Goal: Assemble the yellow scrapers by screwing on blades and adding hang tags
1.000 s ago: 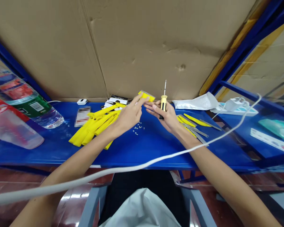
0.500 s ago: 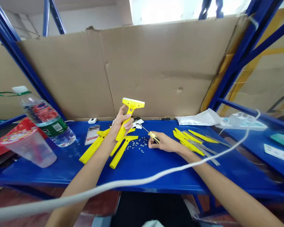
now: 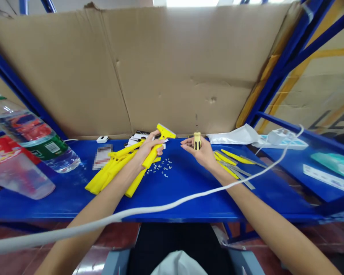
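Observation:
My left hand [image 3: 149, 147] is closed round the handle of a yellow scraper [image 3: 165, 132], whose wide head tilts up at the top. In my right hand [image 3: 202, 152] a screwdriver [image 3: 197, 141] with a pale yellow and black handle stands upright, its shaft pointing up. The thumb and fingertips of that hand come close together; any small part between them is too tiny to make out. Small screws and nuts [image 3: 160, 168] lie scattered on the blue table between the hands. More yellow scrapers [image 3: 103, 177] lie beneath and left of my left forearm.
Yellow strips [image 3: 237, 157] and metal blades [image 3: 248, 183] lie by my right forearm. A white cable [image 3: 189, 197] crosses in front of both arms. On the left stand a water bottle [image 3: 53, 147] and a plastic jug [image 3: 25, 177]. Cardboard [image 3: 174, 76] walls the back; a white bag [image 3: 235, 134] lies before it.
My right hand has risen from beside the small screws and turned the screwdriver from slanting up-left to upright. The scraper in my left hand has tilted, its head turning. The camera view has shifted.

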Tool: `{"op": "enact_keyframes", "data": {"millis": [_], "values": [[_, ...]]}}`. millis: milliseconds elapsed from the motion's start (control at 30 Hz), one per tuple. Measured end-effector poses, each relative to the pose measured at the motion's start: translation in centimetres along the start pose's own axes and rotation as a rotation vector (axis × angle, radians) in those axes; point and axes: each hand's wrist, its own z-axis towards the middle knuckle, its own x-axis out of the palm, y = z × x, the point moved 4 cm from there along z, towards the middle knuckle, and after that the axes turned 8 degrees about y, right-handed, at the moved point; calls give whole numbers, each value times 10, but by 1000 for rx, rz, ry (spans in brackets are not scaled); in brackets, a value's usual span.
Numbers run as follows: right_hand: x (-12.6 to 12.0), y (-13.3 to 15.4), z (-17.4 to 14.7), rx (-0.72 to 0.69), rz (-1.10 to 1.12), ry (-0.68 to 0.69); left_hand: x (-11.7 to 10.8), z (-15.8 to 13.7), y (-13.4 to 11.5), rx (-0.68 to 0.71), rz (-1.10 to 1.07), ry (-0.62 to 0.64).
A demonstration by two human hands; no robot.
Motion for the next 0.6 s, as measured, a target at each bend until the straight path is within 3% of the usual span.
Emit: {"op": "enact_keyframes", "data": {"millis": [133, 300, 600], "values": [[2, 5, -3, -21, 67, -75, 7, -4, 12, -117, 47, 88], [0, 10, -3, -33, -29, -128, 19, -10, 16, -209, 106, 200], [-3, 5, -2, 74, 173, -29, 24, -14, 18, -248, 66, 232]]}}
